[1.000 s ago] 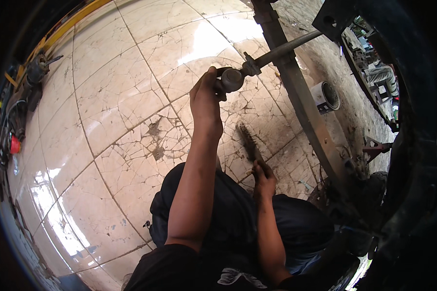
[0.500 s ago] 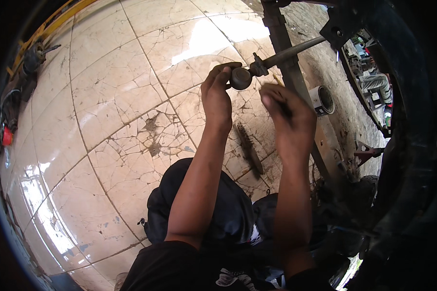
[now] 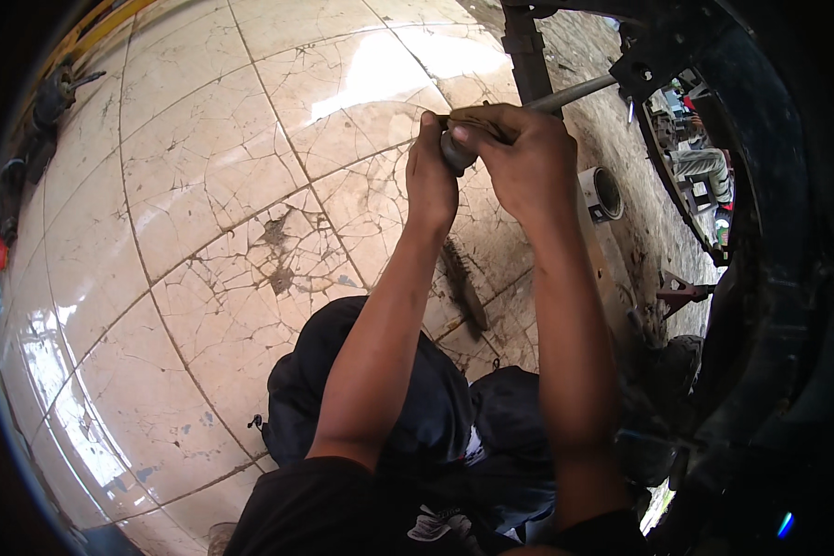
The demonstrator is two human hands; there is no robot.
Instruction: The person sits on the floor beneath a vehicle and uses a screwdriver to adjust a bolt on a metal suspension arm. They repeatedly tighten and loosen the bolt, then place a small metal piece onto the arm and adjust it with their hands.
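Note:
My left hand (image 3: 429,185) grips the round metal joint (image 3: 454,150) at the end of a steel rod (image 3: 576,94), from its left side. My right hand (image 3: 536,164) is closed over the same joint from the right, thumb on its front and fingers along the top, hiding most of it and the rod's clamp. A dark wire brush (image 3: 463,285) lies below my hands on the cracked tile floor (image 3: 208,232).
A dark metal frame (image 3: 751,259) runs along the right, with a beam (image 3: 525,56) crossing beside the rod. A white bucket (image 3: 600,193) and a red stand (image 3: 683,294) are on the right. Dark metal parts (image 3: 44,111) and a yellow bar (image 3: 83,32) lie at the left.
My right hand has let go of the wire brush, leaving it on the floor, and has moved up onto the joint. My left hand has shifted slightly right, still on the joint.

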